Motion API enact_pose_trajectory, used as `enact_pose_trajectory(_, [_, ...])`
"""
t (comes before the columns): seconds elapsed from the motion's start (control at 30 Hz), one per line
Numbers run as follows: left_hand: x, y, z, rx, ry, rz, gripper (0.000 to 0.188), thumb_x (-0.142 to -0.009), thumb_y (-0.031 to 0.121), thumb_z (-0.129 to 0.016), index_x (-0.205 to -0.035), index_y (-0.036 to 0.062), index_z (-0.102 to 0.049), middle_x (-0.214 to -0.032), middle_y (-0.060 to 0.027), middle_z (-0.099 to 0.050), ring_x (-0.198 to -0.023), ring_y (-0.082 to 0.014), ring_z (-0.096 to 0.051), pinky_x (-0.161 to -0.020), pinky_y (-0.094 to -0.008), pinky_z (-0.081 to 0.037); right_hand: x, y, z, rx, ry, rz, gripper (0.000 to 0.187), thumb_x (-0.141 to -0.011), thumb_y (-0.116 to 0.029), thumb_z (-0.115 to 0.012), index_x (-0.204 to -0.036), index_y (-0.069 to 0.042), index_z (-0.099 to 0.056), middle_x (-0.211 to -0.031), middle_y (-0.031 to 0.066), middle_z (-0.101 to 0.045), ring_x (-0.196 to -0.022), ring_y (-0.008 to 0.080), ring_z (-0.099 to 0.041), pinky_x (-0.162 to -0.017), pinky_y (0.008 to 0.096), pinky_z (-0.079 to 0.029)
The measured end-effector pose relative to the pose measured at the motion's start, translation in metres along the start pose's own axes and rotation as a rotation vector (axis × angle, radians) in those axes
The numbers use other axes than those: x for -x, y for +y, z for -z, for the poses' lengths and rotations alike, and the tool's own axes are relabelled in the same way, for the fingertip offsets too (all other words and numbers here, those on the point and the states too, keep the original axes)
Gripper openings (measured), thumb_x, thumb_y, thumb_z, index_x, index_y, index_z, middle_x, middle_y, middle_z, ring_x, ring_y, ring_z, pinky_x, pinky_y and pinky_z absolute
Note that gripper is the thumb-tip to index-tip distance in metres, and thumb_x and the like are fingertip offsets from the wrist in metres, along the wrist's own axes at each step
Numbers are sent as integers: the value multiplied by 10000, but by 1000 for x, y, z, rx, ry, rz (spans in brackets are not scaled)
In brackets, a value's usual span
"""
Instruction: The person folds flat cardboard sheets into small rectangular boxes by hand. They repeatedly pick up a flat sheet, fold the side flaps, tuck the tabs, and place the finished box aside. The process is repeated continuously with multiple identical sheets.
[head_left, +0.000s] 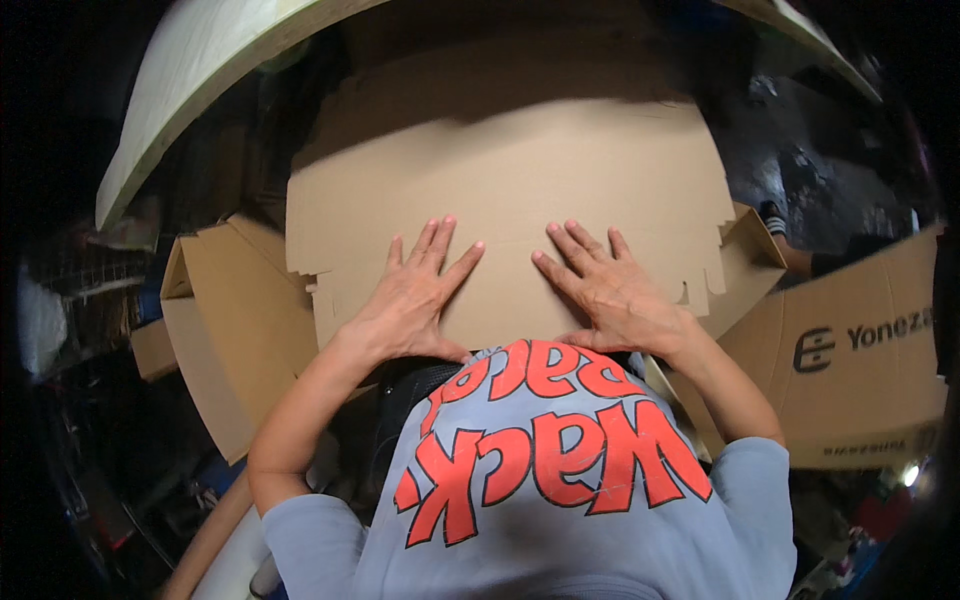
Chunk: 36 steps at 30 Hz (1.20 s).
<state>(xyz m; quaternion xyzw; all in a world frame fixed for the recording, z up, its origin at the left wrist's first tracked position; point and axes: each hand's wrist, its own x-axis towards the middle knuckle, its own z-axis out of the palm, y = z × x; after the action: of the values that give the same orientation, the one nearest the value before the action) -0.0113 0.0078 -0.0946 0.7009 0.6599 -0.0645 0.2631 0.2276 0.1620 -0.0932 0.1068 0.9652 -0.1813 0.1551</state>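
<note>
A wide flat cardboard sheet (600, 150) with notched side edges lies in front of me, its near edge close to my body. My left hand (410, 300) rests palm down on its near left part, fingers spread. On the near right part, my right hand (610, 290) lies flat in the same way, fingers apart. Neither hand holds anything. Both thumbs reach toward the sheet's near edge by my shirt. The far part of the sheet is in shadow.
Folded cardboard (230, 320) stands at my left. To the right is a large printed cardboard piece (850, 370), with another flap (745, 265) beside the sheet. Part of another person's arm (793, 258) shows at right. A pale curved-looking board edge (200, 90) crosses the upper left.
</note>
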Motion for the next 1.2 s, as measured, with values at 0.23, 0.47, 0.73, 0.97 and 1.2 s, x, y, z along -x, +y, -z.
enact_pose_trajectory(0.23, [20, 14, -5, 38, 71, -23, 969, -701, 415, -807, -1474, 37, -363, -1474, -370, -303, -1385, -499, -322, -1107, -523, -353, 19, -7, -15, 0, 66, 5, 858, -827, -458, -685, -1473, -7, -346, -1548, 271, -267, -1447, 417, -258, -1112, 618, -277])
enact_pose_trajectory(0.47, [34, 35, -39, -90, 324, -138, 536, -872, 154, -660, -1326, -72, -487, -1296, -381, -491, -1220, -498, -515, -1021, -481, -463, 24, -19, -55, 113, 404, -4, 621, -915, -379, -599, -1370, 22, -461, -1432, 276, -437, -1363, 414, -404, -1075, 594, -339])
enact_pose_trajectory(0.73, [53, 56, 1, 26, 521, -224, 319, -848, 96, -677, -1136, -19, -603, -913, -178, -677, -785, -301, -681, -659, -386, -544, 51, -23, -6, 115, 615, 97, 344, -872, -374, -646, -762, -54, -580, -792, 114, -659, -798, 245, -676, -705, 356, -543])
enact_pose_trajectory(0.97, [11, 47, 8, -325, 536, -43, 554, -898, 266, -647, -1386, 60, -482, -1282, -173, -542, -1181, -311, -528, -965, -459, -421, 6, 15, 27, -137, 506, 23, 403, -938, -431, -592, -746, -78, -621, -591, 165, -603, -619, 361, -650, -567, 444, -505])
enact_pose_trajectory(1.2, [-53, 28, -45, -18, 369, -89, 1194, -723, 830, -532, -1564, 62, -171, -1607, -218, -158, -1491, -394, -139, -1170, -619, -75, -73, 67, -5, -332, 503, 31, 317, -867, -345, -687, -843, -31, -650, -896, 153, -600, -886, 348, -595, -780, 427, -477])
